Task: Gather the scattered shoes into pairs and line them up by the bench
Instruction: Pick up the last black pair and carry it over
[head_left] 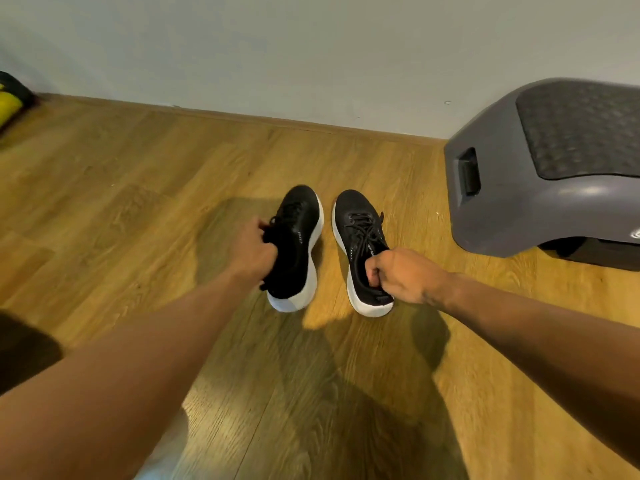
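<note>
My left hand [251, 249] curls round the collar of the left shoe [298, 244]. My right hand [405, 275] pinches the heel collar of the right shoe [360, 233]. Both shoes are black knit with black laces and thick white soles, and their toes point toward the wall [311, 46]. The left one is tilted sideways so that its white sole edge shows broadly; the right one sits flat. They are side by side, just apart, on the wooden floor [138, 168], near the grey bench [512, 209] to their right. Small pale marks run along each shoe's side, too small to read. The bench has a dark textured top, and a white mark at its edge is cut off and unreadable.
</note>
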The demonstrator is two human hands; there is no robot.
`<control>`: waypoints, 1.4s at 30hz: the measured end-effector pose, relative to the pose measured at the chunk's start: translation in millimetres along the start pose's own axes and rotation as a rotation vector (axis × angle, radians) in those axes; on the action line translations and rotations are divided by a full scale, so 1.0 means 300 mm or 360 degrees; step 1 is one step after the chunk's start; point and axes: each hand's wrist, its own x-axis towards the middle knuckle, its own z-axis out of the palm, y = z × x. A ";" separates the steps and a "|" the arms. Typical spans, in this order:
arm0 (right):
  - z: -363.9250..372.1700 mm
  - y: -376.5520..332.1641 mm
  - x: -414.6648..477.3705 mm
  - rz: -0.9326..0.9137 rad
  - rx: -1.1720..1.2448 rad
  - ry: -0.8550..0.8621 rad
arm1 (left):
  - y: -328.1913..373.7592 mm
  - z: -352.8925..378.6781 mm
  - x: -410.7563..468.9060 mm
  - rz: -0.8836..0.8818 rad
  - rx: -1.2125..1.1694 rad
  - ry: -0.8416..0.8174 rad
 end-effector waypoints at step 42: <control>-1.826 -0.849 -1.546 0.0699 0.0337 -0.0010 | 1.982 -0.974 -1.208 0.0710 0.1170 -0.1576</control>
